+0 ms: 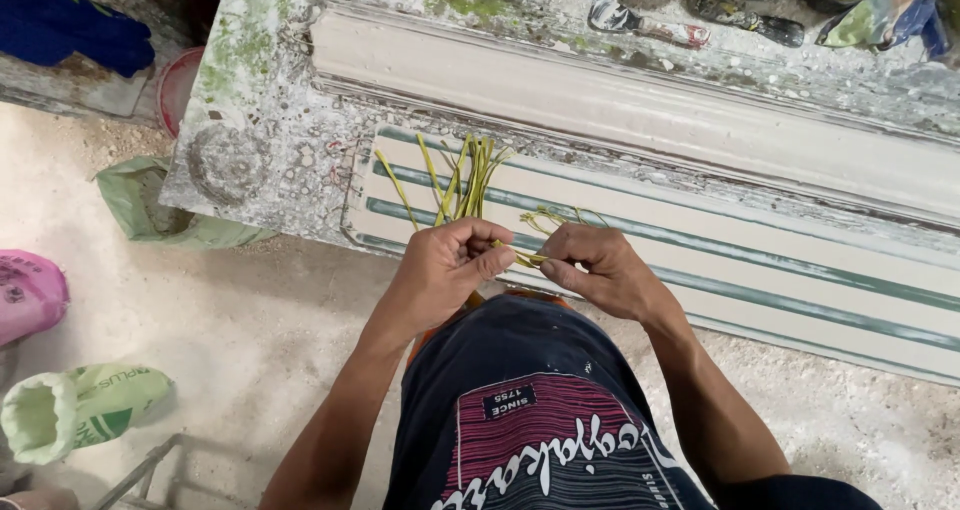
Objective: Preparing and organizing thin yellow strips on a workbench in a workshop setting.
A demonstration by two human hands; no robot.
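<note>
Where the two hands meet, a thin yellow-green strip (528, 258) is pinched between them: the left hand (445, 270) is clenched around the lower ends of a bundle of strips (468, 182), whose tips fan upward, and the right hand (600, 270) grips the near end of the single strip between thumb and forefinger. Both hands hover just above the near edge of a white moulding with green grooves (760, 270), which lies on a mottled, paint-stained workbench (260, 120). A few loose strips (555, 215) curl on the moulding just beyond the right hand. A longer plain white moulding (640, 95) lies behind, and green sacks (85, 405) sit on the dusty floor to the left. Judged from the tight pinch, a hard pull could snap or split the strip; a slack left grip could let the bundle slide out and scatter.
</note>
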